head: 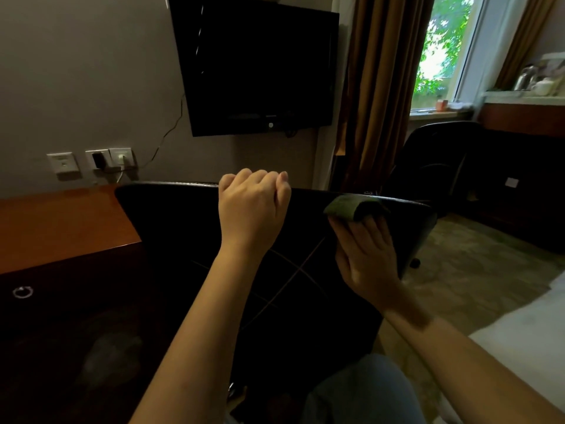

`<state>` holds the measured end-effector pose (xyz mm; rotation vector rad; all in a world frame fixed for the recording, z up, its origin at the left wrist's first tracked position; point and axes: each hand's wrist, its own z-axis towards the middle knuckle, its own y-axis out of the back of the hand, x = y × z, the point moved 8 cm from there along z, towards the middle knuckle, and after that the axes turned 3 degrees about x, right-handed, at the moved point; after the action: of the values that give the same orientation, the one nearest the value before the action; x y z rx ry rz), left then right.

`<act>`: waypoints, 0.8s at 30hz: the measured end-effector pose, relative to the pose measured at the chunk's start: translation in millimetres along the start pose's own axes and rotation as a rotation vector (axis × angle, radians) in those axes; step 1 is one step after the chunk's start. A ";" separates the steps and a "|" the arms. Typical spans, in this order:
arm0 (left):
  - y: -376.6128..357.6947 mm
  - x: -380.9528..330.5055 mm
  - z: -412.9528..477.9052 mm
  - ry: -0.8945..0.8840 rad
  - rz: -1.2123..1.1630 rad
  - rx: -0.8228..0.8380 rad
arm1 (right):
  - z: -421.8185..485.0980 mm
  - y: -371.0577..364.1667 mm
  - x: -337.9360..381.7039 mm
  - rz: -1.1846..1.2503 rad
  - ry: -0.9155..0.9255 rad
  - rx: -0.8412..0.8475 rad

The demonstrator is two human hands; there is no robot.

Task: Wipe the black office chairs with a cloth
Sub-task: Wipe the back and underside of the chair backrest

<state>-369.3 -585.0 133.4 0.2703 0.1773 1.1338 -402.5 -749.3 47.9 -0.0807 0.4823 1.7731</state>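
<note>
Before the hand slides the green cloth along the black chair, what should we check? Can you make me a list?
1. Left hand grips the top edge of the near black padded chair back, steadying it: ok.
2. Folded dark green cloth sits on that top edge: ok.
3. Right hand presses the cloth with flat fingers: ok.
4. Top edge from the cloth to the right corner is free of things: ok.
5. Cloth clean enough to wipe: cannot tell, too dim.
6. Second black chair by the window already wiped: cannot tell.
</note>
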 end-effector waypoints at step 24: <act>1.5 1.6 -0.4 0.008 -0.029 0.056 | 5.9 59.0 -29.4 0.085 -0.227 -0.169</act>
<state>-370.1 -582.9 133.4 0.3119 0.2191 1.1019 -449.3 -784.6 78.7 0.0236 0.1737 1.8767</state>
